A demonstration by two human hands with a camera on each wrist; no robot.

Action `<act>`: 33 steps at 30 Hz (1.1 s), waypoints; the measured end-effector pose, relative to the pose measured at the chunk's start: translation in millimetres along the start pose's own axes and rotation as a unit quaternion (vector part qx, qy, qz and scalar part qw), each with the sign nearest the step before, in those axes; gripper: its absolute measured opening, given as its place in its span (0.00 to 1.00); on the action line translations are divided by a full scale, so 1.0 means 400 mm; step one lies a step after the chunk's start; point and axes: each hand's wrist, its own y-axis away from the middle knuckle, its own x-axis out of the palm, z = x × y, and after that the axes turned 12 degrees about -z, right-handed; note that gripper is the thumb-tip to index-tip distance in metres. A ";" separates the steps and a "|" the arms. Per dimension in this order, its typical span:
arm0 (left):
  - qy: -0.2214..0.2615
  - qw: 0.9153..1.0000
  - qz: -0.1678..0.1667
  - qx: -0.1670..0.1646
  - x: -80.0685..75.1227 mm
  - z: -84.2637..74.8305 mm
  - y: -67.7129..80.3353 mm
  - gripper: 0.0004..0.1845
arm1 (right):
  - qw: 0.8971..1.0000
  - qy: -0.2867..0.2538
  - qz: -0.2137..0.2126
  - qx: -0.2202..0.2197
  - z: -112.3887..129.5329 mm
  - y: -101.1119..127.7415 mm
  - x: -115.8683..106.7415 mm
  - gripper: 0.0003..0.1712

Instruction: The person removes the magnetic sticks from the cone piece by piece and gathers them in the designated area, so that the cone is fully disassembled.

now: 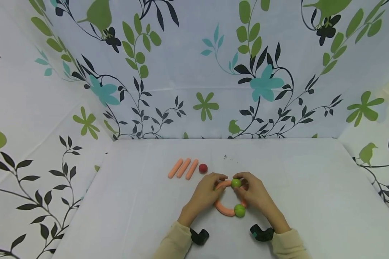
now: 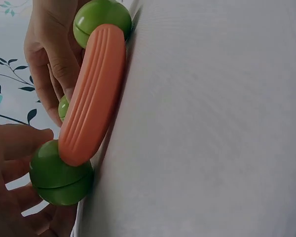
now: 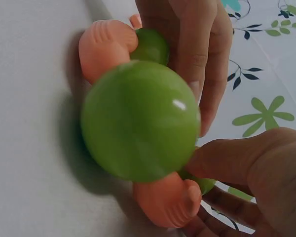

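On the white counter point(image 1: 311, 187), your two hands met over a ring of orange pieces and green balls.

Left of them lay three straight orange sticks point(image 1: 183, 168) side by side, with a small red ball point(image 1: 202, 168) just beside them. Your left hand point(image 1: 205, 192) pinched the ring's far orange curve point(image 1: 222, 185), fingers curled on it. Your right hand point(image 1: 254, 192) pinched the upper green ball point(image 1: 236, 183) beside it. Nearer you, the lower green ball point(image 1: 239, 210) joined the near orange curve point(image 1: 224, 209).

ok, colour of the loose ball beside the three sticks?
Red ball, seen only in the head view.
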 end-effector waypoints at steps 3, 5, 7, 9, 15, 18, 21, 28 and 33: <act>-0.003 1.000 -0.002 0.002 0.003 0.007 0.004 0.17 | 1.000 0.004 -0.006 -0.012 0.001 0.004 0.013 0.22; -0.010 1.000 -0.002 0.004 0.007 0.012 0.006 0.17 | 1.000 0.011 -0.007 -0.013 0.003 0.005 0.019 0.22; -0.018 1.000 0.000 0.001 0.010 0.014 0.008 0.17 | 1.000 0.017 -0.006 -0.012 0.005 0.007 0.023 0.21; -0.026 1.000 0.001 0.000 0.014 0.013 0.009 0.17 | 1.000 0.019 -0.004 -0.007 0.008 0.007 0.025 0.21; -0.047 0.999 0.003 -0.007 0.015 0.006 0.007 0.17 | 1.000 0.026 -0.012 -0.008 0.010 0.005 0.026 0.22; -0.051 0.999 0.003 -0.009 0.017 0.006 0.006 0.17 | 0.999 0.033 -0.016 -0.002 0.013 0.004 0.026 0.22; -0.052 0.999 0.003 -0.011 0.019 0.008 0.005 0.17 | 0.999 0.039 -0.021 0.001 0.014 0.004 0.026 0.22; -0.057 0.998 0.003 -0.014 0.023 0.014 0.006 0.18 | 0.999 0.044 -0.028 0.005 0.014 0.006 0.029 0.21; -0.058 0.998 0.003 -0.012 0.026 0.012 0.006 0.19 | 0.998 0.043 -0.033 0.009 0.015 0.008 0.029 0.21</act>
